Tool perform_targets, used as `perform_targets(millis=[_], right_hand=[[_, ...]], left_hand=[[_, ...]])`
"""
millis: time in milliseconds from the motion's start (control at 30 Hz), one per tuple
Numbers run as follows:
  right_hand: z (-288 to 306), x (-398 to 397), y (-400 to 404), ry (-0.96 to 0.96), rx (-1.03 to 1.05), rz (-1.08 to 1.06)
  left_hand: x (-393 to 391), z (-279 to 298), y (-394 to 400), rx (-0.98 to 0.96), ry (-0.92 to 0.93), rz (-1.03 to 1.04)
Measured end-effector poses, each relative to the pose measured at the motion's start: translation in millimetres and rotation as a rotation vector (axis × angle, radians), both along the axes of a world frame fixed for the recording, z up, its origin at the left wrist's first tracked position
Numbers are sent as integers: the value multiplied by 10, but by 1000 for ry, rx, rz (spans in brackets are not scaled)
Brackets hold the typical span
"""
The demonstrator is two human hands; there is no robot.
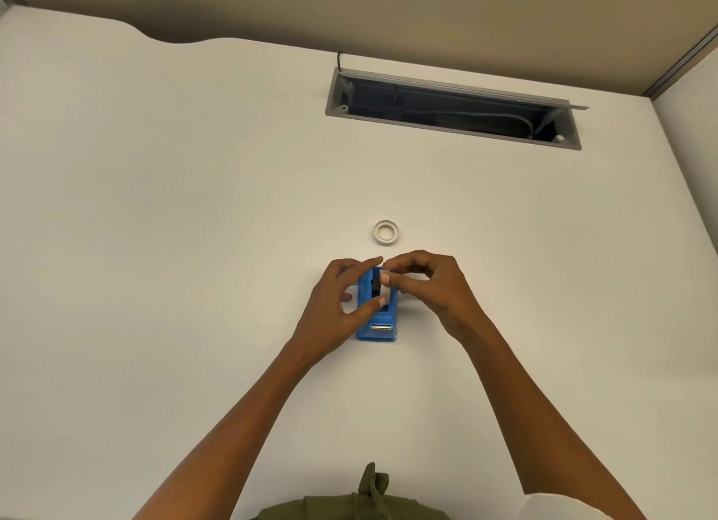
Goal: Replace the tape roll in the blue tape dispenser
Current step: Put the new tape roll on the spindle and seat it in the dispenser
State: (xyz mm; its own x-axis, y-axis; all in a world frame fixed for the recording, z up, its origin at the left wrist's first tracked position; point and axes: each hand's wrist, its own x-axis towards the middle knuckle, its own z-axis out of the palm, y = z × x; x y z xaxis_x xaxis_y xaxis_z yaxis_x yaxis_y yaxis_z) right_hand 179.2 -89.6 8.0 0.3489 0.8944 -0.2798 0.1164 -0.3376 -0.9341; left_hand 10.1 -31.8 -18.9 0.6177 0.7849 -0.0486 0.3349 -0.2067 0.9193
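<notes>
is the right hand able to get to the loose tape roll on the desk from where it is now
Probably yes. The tape roll lies flat on the desk just beyond the right hand, with nothing between them, though that hand's fingers are busy at the blue dispenser.

Both bare forearms rise from the bottom of the frame and converge just below its centre. The left hand [334, 302] sits left of centre, palm turned inward, thumb stretched rightward and index finger extended up and to the right, the other fingers loosely curled. The right hand [431, 286] sits right of centre, knuckles up, its fingers [388, 282] curled and pinched together toward the left hand's index fingertip.
</notes>
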Motion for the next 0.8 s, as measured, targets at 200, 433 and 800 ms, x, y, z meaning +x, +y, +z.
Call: perform_targets(millis=[200, 433, 800], right_hand=[[-14, -26, 73, 48, -7, -40], [-29, -41, 53, 61, 37, -58], [-86, -40, -34, 21, 58, -13]], left_hand=[[1, 6, -11, 2, -2, 11], [1, -13, 11, -6, -1, -2], [6, 18, 1, -9, -31, 22]])
